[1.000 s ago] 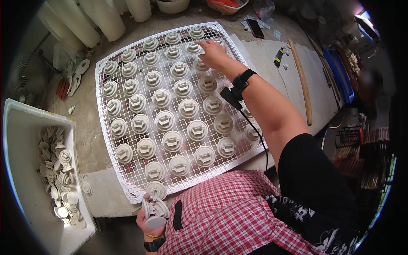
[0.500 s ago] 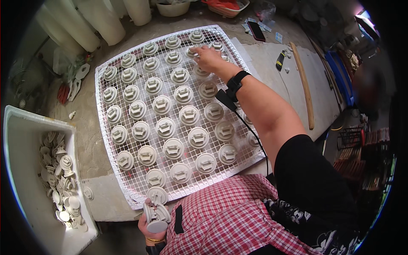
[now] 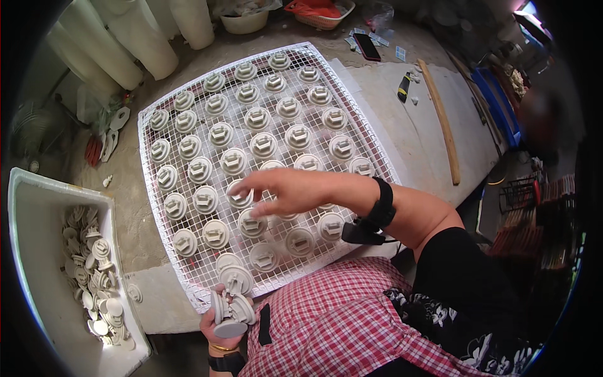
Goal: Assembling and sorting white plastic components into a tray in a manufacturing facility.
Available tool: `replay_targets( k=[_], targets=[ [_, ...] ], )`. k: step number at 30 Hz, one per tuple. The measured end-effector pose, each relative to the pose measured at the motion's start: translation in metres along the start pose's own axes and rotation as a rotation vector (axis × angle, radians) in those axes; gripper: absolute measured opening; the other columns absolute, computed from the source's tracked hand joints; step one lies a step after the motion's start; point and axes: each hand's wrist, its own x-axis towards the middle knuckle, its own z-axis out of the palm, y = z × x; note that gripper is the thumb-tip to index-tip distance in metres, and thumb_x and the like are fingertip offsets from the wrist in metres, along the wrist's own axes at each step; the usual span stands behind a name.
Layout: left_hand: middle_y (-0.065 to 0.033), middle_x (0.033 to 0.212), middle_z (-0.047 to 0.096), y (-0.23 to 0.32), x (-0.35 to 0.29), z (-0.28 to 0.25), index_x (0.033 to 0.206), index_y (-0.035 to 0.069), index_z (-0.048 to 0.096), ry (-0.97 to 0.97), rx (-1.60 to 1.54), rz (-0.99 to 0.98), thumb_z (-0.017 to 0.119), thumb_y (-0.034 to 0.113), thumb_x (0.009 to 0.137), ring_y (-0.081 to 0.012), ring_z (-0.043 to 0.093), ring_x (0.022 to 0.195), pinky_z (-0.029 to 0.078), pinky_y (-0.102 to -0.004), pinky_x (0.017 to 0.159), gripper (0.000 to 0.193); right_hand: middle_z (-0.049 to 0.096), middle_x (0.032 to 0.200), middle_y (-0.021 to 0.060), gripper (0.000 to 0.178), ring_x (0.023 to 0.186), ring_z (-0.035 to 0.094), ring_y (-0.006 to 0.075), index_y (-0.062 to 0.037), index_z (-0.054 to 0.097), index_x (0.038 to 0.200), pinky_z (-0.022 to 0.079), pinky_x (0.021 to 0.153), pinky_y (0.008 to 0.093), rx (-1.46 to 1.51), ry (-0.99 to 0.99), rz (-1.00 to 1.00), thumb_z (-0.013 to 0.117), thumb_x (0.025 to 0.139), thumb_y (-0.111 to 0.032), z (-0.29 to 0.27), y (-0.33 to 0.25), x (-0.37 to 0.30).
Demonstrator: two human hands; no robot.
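My left hand (image 3: 212, 323), at the near left corner of the rack, is closed around a small stack of off-white round parts (image 3: 240, 309). Each is a disc with a raised block on its face. Over the middle of a white wire mesh rack (image 3: 182, 267), my right hand (image 3: 274, 190) reaches in from the right, thumb and fingers apart, with nothing visible in it. Rows of the same round parts (image 3: 263, 145) lie spaced out on the mesh, blocks upward. Some of them are hidden under my right hand and forearm.
A white foam box (image 3: 113, 251) on the left holds a heap of similar parts. Rolls stand at the back left, near a basin (image 3: 245, 24) and a basket (image 3: 323, 21). To the right lie a phone (image 3: 367, 47), a cutter knife (image 3: 404, 88) and a wooden strip (image 3: 441, 119).
My right hand has come back from a part at the rack's far side to above its middle, fingers spreading. The left hand still holds its stack. The whole view has shifted slightly.
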Motion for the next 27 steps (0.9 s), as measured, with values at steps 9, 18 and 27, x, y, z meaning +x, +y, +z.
replay_targets(
  k=[9,18,27],
  targets=[
    [-0.0125,0.111,0.058,-0.022,0.043,0.019,0.135,0.006,0.044,-0.156,0.063,-0.298,0.061,0.027,0.081,-0.0386,0.054,0.108,0.047,-0.0555,0.088,0.061,0.060,0.119,0.0141,0.065,0.110,0.058,0.0292,-0.0084,0.047,0.136,0.046,0.094,0.0381,0.133,-0.309,-0.129,0.074,0.077,-0.008,0.067,-0.001,-0.036],
    [-0.0122,0.113,0.057,-0.024,0.053,0.017,0.141,0.008,0.040,-0.161,0.107,-0.303,0.058,0.033,0.084,-0.0511,0.050,0.111,0.050,-0.0697,0.080,0.065,0.062,0.112,0.0158,0.065,0.105,0.061,0.0322,-0.0080,0.048,0.132,0.049,0.088,0.0397,0.022,-0.077,-0.044,0.077,0.075,-0.015,0.073,0.000,-0.053],
    [-0.0133,0.112,0.057,-0.025,0.056,0.020,0.140,0.009,0.040,-0.191,0.048,-0.319,0.060,0.031,0.084,-0.0508,0.051,0.110,0.050,-0.0703,0.081,0.064,0.058,0.117,0.0154,0.060,0.103,0.061,0.0321,-0.0077,0.048,0.132,0.050,0.084,0.0410,0.018,-0.187,0.005,0.075,0.080,-0.018,0.059,-0.009,-0.049]
  ],
)
